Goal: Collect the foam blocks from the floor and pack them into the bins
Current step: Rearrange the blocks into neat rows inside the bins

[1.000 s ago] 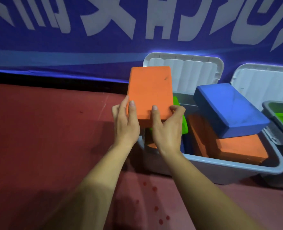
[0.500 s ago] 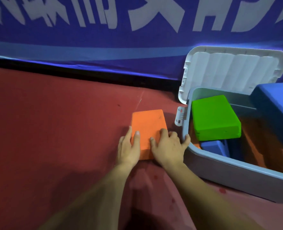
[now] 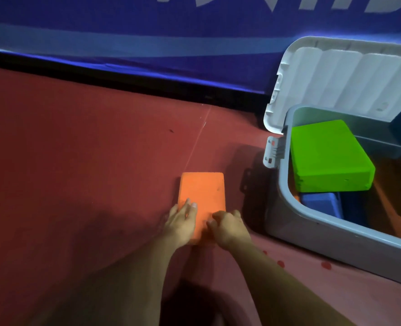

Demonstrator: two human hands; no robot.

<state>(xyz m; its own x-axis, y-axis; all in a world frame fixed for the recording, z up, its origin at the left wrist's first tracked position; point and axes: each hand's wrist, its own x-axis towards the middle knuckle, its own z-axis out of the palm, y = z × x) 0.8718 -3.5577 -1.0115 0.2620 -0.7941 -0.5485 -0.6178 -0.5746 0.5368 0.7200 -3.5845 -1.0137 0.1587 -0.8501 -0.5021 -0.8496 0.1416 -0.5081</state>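
An orange foam block (image 3: 203, 194) lies flat on the red floor, just left of the grey bin (image 3: 312, 234). My left hand (image 3: 179, 223) rests on the block's near left part with its fingers stretched over the top face. At the block's near right corner, my right hand (image 3: 227, 228) has its fingers curled round the edge. Inside the bin a green block (image 3: 329, 156) lies on top, a blue block (image 3: 319, 202) shows below it, and orange ones sit at the right, partly hidden.
The bin's white lid (image 3: 340, 83) stands open against the blue banner wall (image 3: 147, 31). A latch (image 3: 273, 152) hangs on the bin's left end. Red floor (image 3: 77, 161) stretches to the left; small red dots (image 3: 280, 263) mark it near the bin.
The orange block went from held up over the bin down to the floor left of it. Both hands stay at its near end; the right hand's fingers have curled more.
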